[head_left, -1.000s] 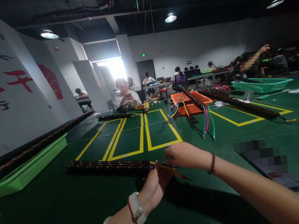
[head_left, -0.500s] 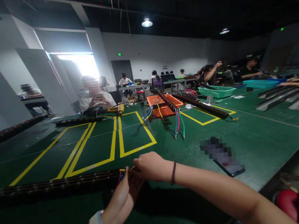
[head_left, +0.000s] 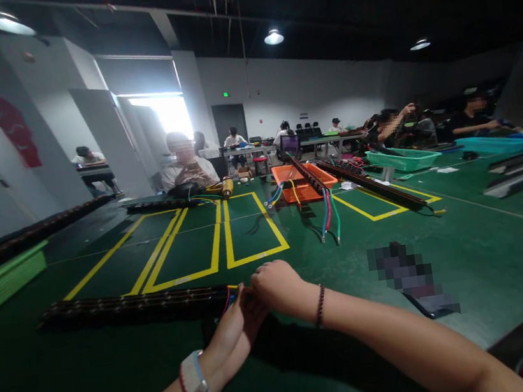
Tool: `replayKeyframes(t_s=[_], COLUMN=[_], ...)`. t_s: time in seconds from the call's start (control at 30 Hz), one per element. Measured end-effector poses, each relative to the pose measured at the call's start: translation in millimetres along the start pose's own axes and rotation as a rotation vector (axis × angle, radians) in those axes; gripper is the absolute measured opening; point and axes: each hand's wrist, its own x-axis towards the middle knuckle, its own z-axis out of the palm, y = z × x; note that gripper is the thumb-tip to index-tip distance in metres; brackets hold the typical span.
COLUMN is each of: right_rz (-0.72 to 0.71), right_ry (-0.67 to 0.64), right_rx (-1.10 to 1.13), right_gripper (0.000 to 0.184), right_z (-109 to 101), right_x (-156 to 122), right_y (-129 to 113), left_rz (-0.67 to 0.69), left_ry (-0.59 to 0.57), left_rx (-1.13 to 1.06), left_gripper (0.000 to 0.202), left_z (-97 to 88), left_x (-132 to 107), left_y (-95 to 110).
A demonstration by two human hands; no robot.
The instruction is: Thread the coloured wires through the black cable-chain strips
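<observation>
A long dark strip (head_left: 131, 306) lies flat on the green table (head_left: 467, 259) in front of me, with coloured wires (head_left: 229, 295) coming out of its right end. Both hands meet at that end. My left hand (head_left: 240, 324) is closed with its fingers pinched on the wires. My right hand (head_left: 276, 284) is curled over them from the right, fingers pressed together on the wires. A watch sits on my left wrist and a bead bracelet on my right.
A phone (head_left: 419, 294) lies on the table to the right. Farther off an orange basket (head_left: 306, 187) holds another strip with coloured cables (head_left: 328, 213). Yellow tape rectangles (head_left: 228, 232) mark the table. A green tray (head_left: 3, 281) stands left. A seated person (head_left: 188, 167) faces me; others work behind.
The view swung right and then partly back left. Both hands stayed together on the wires at the strip's end, moving closer to it.
</observation>
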Motion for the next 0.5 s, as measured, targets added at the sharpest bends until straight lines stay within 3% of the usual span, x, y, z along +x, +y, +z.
replayKeyframes(t_s=[0.27, 0.5], right_rz=[-0.238, -0.255], right_ry=[0.125, 0.092], right_rx=[-0.210, -0.255], right_gripper=[0.014, 0.015], right_z=[9, 8], right_x=[-5, -9], right_y=[-18, -28], left_rz=[0.036, 0.025], left_ry=[0.105, 0.153], left_rx=[-0.062, -0.047], left_gripper=[0.013, 0.011], left_z=[4.3, -6.8], left_x=[-4, 3], left_y=[0, -3])
